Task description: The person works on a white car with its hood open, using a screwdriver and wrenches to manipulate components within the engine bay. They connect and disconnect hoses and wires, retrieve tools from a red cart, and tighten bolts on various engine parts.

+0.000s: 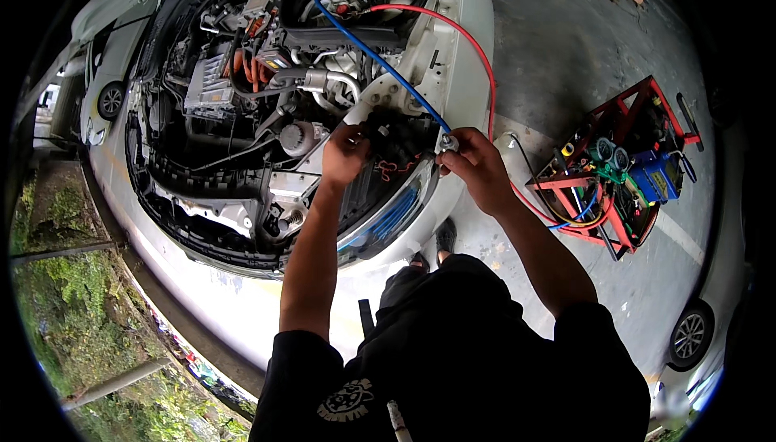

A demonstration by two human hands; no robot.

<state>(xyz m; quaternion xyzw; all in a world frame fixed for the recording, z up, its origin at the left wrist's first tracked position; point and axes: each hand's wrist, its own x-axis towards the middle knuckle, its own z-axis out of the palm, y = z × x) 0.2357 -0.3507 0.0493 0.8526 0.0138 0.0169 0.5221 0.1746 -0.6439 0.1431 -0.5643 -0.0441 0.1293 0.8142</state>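
Observation:
My right hand (478, 169) is closed, thumb and fingers pinching a small silver-and-white fitting (446, 143) above the car's front corner. A blue hose (380, 60) slopes from the engine bay down to this fitting; whether it joins it I cannot tell. My left hand (345, 156) is curled shut above the dark recess behind the headlight (392, 219). What its fingers hold, if anything, is too small to make out. Thin red wires (394, 170) lie in the recess between my hands. A red hose (478, 44) loops from the engine bay over the fender and behind my right arm.
The engine bay holds orange cables (250, 66) and a capped reservoir (297, 139). On my right stands a red tool cart (638, 102) with a gauge manifold (606, 153) and a blue box-shaped device (655, 175). Other cars' wheels (691, 334) show at both sides.

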